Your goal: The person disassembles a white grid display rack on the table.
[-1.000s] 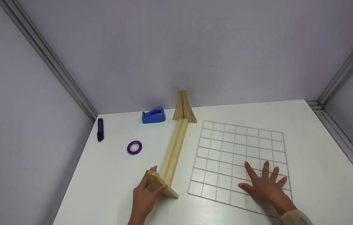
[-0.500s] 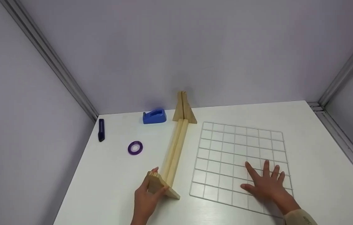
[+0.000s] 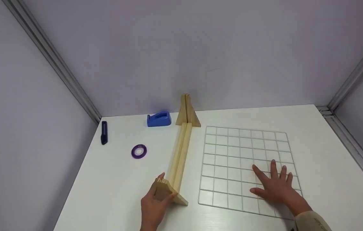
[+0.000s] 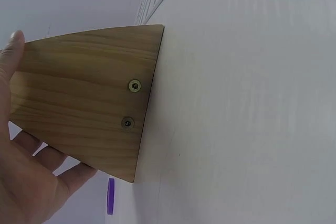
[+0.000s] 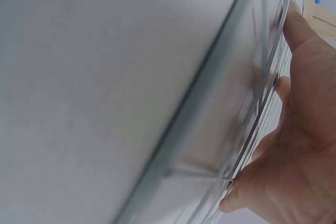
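A wooden stand (image 3: 181,154) lies lengthwise on the table, a grooved bar with a tapered end piece at either end. My left hand (image 3: 154,205) grips the near end piece (image 4: 89,93), thumb on one edge and fingers along the other. Two screw heads show on that end piece's outer face in the left wrist view, and its base edge meets the tabletop. To the right of the stand, a white wire grid panel (image 3: 228,164) lies flat. My right hand (image 3: 278,189) rests on its lower right part with fingers spread, fingertips on the wires.
A blue tape dispenser (image 3: 159,119) stands by the back wall, left of the stand's far end piece. A purple tape roll (image 3: 139,151) and a dark utility knife (image 3: 104,133) lie farther left. Walls with metal frame rails enclose the white table (image 3: 114,189).
The wire grid panel has turned slightly and now lies straighter beside the stand, my right hand moving with it. The stand's near end, in my left hand, has shifted slightly right.
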Demonstrator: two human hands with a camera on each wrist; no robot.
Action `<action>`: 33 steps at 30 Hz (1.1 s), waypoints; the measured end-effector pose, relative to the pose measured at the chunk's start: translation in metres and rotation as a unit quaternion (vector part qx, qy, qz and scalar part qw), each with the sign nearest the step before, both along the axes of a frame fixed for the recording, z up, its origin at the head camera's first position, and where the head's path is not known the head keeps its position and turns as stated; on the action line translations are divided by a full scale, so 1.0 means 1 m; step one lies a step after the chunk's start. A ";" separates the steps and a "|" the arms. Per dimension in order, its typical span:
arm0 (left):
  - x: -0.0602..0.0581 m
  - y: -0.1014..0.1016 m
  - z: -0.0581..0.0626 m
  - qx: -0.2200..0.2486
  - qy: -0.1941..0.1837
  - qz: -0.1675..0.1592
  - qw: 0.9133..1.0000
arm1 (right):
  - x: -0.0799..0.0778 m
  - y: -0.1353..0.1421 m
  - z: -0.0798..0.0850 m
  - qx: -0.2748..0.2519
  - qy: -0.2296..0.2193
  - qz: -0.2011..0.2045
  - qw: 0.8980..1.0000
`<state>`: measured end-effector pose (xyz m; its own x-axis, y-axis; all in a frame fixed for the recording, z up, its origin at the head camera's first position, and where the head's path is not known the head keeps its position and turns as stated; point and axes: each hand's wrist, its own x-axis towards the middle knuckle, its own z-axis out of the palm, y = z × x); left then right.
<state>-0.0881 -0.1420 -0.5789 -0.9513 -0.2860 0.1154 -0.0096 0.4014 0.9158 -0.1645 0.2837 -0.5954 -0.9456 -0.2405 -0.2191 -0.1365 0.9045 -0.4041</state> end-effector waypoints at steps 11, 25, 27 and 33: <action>0.008 0.016 -0.001 -0.014 0.021 0.026 0.999 | -0.012 0.009 0.000 -0.004 0.004 0.017 1.000; 0.018 0.032 -0.001 -0.031 0.010 0.059 0.998 | -0.027 0.019 0.006 0.004 0.009 0.048 0.999; 0.019 0.034 -0.001 -0.037 0.012 0.061 0.997 | -0.030 0.020 0.007 0.006 0.006 0.051 0.999; 0.019 0.041 0.002 -0.049 0.007 0.066 0.997 | -0.036 0.023 0.012 0.026 -0.001 0.060 0.998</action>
